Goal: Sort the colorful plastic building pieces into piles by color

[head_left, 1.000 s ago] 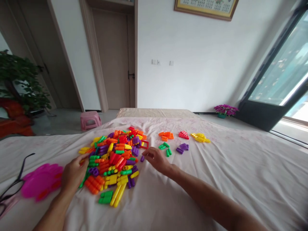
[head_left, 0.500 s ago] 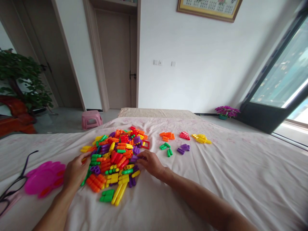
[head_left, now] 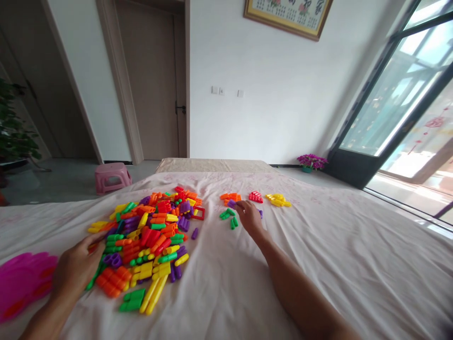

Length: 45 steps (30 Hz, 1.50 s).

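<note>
My right hand (head_left: pixel 250 218) pinches a purple plastic block (head_left: pixel 231 203) at the fingertips, beside an orange block group (head_left: pixel 230 196). Just nearer me lie a few green blocks (head_left: pixel 227 214); another purple block (head_left: pixel 261 214) is partly hidden behind the hand. My left hand (head_left: pixel 78 264) rests at the left edge of a heaped pile of bullet-shaped building blocks (head_left: pixel 145 236) in red, orange, yellow, green and purple. Its thumb and forefinger are apart, with a red-orange piece showing between them; the other fingers are mostly hidden.
Right of the orange group lie a red block group (head_left: pixel 255 196) and a yellow one (head_left: pixel 278 200). A loose purple block (head_left: pixel 195 233) sits beside the pile. At far left lies a pink plastic tray (head_left: pixel 24 283). A rumpled pale cloth (head_left: pixel 311 264) covers the surface.
My right hand has moved from the pile's right side, rightward and away from me, carrying a purple block to the small groups. My left hand stays at the pile. The view has turned right.
</note>
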Motion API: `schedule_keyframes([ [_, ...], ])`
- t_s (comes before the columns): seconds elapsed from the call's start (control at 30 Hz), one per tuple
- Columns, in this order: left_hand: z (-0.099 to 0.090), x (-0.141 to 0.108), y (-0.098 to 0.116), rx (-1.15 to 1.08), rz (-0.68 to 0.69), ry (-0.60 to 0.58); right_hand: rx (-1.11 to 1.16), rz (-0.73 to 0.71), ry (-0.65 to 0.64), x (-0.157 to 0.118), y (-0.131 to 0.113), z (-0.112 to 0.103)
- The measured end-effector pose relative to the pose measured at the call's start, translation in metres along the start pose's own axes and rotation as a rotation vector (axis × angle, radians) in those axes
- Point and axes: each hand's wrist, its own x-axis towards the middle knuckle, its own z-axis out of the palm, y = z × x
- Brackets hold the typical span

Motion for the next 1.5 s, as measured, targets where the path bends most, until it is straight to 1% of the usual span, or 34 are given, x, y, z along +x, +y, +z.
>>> schedule_keyframes([
  [0.07, 0.002, 0.001, -0.002, 0.008, 0.0, 0.001, -0.125, 0.025, 0.029, 0.005, 0.013, -0.011],
  [0.13, 0.004, 0.002, -0.004, 0.002, -0.001, -0.011, -0.243, 0.055, 0.024, 0.008, 0.025, -0.024],
  [0.23, 0.007, 0.004, -0.009, -0.013, -0.011, -0.025, -0.357, 0.132, -0.067, 0.009, 0.041, -0.041],
  [0.3, 0.009, 0.006, -0.012, -0.008, -0.015, -0.035, -0.393, 0.198, -0.109, 0.007, 0.048, -0.046],
  [0.33, 0.009, 0.007, -0.013, -0.005, -0.018, -0.04, -0.396, 0.215, -0.116, 0.006, 0.049, -0.047],
  [0.4, 0.01, 0.008, -0.014, -0.007, -0.024, -0.045, -0.372, 0.192, -0.129, 0.003, 0.049, -0.042],
  [0.47, 0.011, 0.007, -0.014, -0.023, -0.017, -0.032, -0.335, 0.107, -0.174, 0.0, 0.044, -0.034],
  [0.57, 0.01, 0.005, -0.012, -0.022, -0.004, -0.002, -0.313, -0.037, -0.284, -0.004, 0.037, -0.02],
  [0.63, 0.009, 0.003, -0.01, -0.008, -0.001, 0.006, -0.312, -0.063, -0.313, -0.005, 0.037, -0.015],
  [0.83, 0.005, 0.001, -0.003, -0.032, -0.011, -0.001, -0.372, 0.113, -0.228, -0.005, 0.054, -0.021],
  [0.9, 0.005, 0.001, -0.002, -0.045, -0.009, -0.001, -0.417, 0.149, -0.188, -0.005, 0.057, -0.023],
  [0.97, 0.005, 0.0, -0.003, -0.063, 0.002, 0.002, -0.45, 0.149, -0.108, -0.005, 0.055, -0.025],
  [1.0, 0.006, 0.0, -0.003, -0.068, 0.01, 0.005, -0.449, 0.127, -0.06, -0.005, 0.051, -0.025],
  [1.07, 0.006, 0.0, -0.004, -0.071, 0.021, 0.007, -0.393, 0.035, 0.012, -0.005, 0.038, -0.024],
  [1.13, 0.006, 0.0, -0.004, -0.064, 0.022, 0.004, -0.27, -0.095, 0.004, -0.006, 0.016, -0.019],
  [1.27, 0.004, -0.001, 0.0, -0.054, 0.0, -0.008, -0.01, -0.335, -0.152, -0.017, -0.039, -0.002],
  [1.37, 0.002, -0.003, 0.002, -0.067, 0.011, -0.008, 0.08, -0.472, -0.269, -0.027, -0.076, 0.016],
  [1.43, 0.001, -0.004, 0.003, -0.065, 0.022, -0.001, 0.081, -0.535, -0.33, -0.031, -0.092, 0.028],
  [1.5, 0.001, -0.004, 0.003, -0.052, 0.029, 0.006, 0.052, -0.577, -0.37, -0.032, -0.1, 0.037],
])
